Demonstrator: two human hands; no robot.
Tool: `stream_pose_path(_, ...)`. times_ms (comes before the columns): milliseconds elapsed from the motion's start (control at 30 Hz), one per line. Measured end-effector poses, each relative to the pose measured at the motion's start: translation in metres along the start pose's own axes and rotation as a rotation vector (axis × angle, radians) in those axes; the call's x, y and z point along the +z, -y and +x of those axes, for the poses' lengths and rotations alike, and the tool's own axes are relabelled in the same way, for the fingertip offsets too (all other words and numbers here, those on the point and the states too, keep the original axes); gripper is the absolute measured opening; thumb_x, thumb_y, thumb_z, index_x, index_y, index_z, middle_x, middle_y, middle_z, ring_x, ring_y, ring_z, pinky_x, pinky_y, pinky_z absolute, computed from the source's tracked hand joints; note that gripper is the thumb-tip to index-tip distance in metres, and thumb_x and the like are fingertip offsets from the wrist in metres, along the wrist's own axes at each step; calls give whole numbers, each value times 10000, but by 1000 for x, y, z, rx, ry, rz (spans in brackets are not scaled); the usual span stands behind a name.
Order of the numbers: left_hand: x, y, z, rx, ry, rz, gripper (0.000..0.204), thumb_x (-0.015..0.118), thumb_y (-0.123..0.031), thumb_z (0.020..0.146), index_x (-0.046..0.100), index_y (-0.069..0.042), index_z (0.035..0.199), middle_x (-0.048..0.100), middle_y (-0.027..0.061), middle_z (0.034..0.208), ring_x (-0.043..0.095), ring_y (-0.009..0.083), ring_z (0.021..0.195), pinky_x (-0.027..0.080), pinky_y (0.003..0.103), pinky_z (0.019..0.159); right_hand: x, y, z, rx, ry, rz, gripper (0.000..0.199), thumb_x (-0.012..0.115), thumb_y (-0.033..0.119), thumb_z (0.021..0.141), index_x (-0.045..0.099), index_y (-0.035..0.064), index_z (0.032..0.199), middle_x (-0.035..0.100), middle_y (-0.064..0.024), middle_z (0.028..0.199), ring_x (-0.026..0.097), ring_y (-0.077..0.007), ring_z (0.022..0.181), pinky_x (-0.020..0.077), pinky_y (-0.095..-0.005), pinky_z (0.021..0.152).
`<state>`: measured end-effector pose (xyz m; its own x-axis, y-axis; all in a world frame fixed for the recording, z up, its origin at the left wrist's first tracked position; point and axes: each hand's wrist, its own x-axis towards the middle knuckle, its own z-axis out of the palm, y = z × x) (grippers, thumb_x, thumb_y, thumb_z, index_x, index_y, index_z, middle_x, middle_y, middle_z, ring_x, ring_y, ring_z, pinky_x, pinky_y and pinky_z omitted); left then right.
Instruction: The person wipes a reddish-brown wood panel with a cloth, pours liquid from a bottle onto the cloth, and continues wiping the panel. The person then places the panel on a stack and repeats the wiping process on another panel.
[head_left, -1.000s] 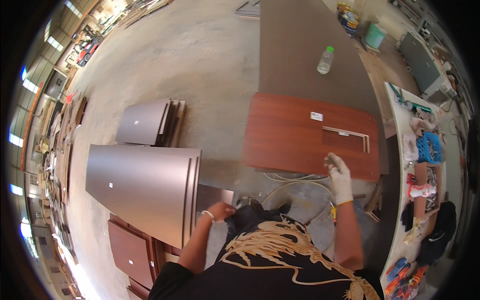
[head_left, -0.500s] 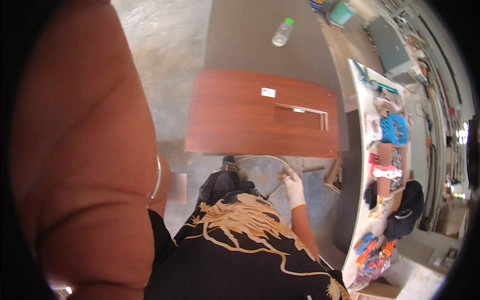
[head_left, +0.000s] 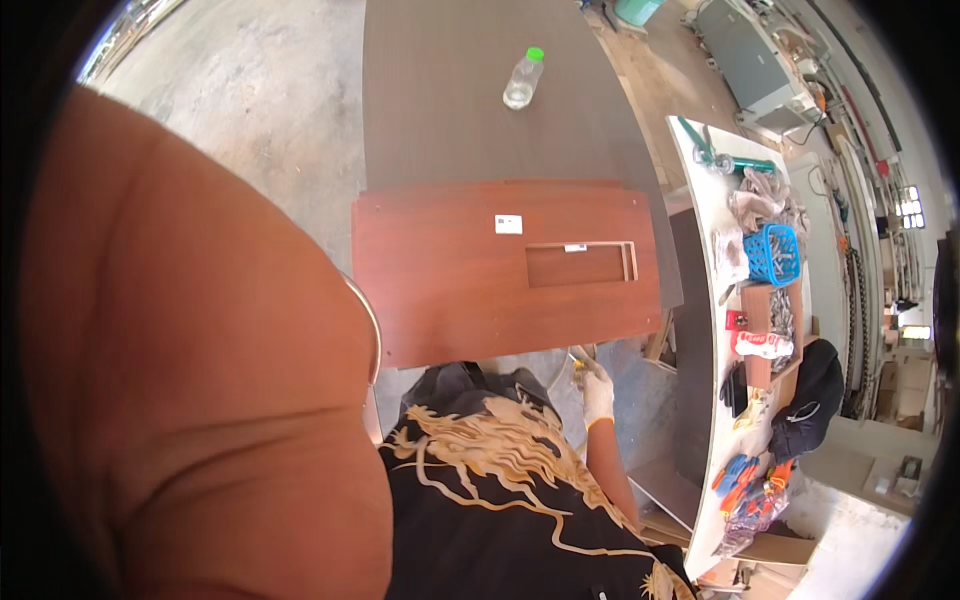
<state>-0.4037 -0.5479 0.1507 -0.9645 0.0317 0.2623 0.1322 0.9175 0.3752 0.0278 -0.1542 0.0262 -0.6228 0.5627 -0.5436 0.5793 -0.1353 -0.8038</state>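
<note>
My right hand (head_left: pixel 596 390), in a white glove with a yellow cuff, is low beside the near edge of a reddish-brown wood panel (head_left: pixel 440 270). Its fingers are closed around a small tool with metal and yellow parts (head_left: pixel 577 361), too small to name. A thin pale hose (head_left: pixel 558 377) shows beside that hand. The panel has a rectangular cutout (head_left: pixel 575 265) and a white label (head_left: pixel 508 224), and lies on a dark brown table (head_left: pixel 440 110). My bare left arm (head_left: pixel 230 350), with a metal bangle, fills the left side. The left hand itself is out of view.
A clear bottle with a green cap (head_left: pixel 523 80) stands farther back on the table. Along the right runs a white-topped bench (head_left: pixel 705 500) with a blue basket (head_left: pixel 772 255), a box of small metal parts (head_left: pixel 783 320), rags, gloves and a dark cloth (head_left: pixel 810 400).
The panel appears lower in view and slightly turned, with its left end nearer me. My left arm reaches farther right across the view. My right hand stays low near the panel's edge.
</note>
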Motion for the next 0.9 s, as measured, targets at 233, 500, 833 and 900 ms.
stream_pose_path(233,-137,-110,-10,308,-470,-475,403,575,-134,1033,584,9,1410,647,183,1386,610,347,1286,435,503,1139,-67,53,118,-64,-263,20,592,553,165,962,388,137,1530,590,-116,1417,628,-297,1181,532,-474,968)
stream_pose_path(500,-289,-238,-84,948,-1007,-757,400,546,-123,1048,569,18,1422,641,181,1394,616,344,1278,445,496,1138,-144,33,169,233,-107,236,679,547,91,962,304,211,1584,548,-85,1429,607,-311,1205,541,-651,891)
stream_pose_path(833,17,-127,-163,-4,-163,-159,466,617,35,885,641,-6,1349,656,208,1340,591,414,1256,452,500,1085,-110,50,165,45,-73,-372,405,814,216,831,698,1,1154,720,-265,1131,737,-374,955,579,-437,850)
stream_pose_path(900,110,-150,-215,145,111,-52,609,622,17,837,572,-36,1442,589,222,1439,524,420,1349,433,515,1114,-146,21,197,-58,-244,-492,383,786,204,854,677,-3,1158,737,-252,1033,728,-391,944,564,-458,845)
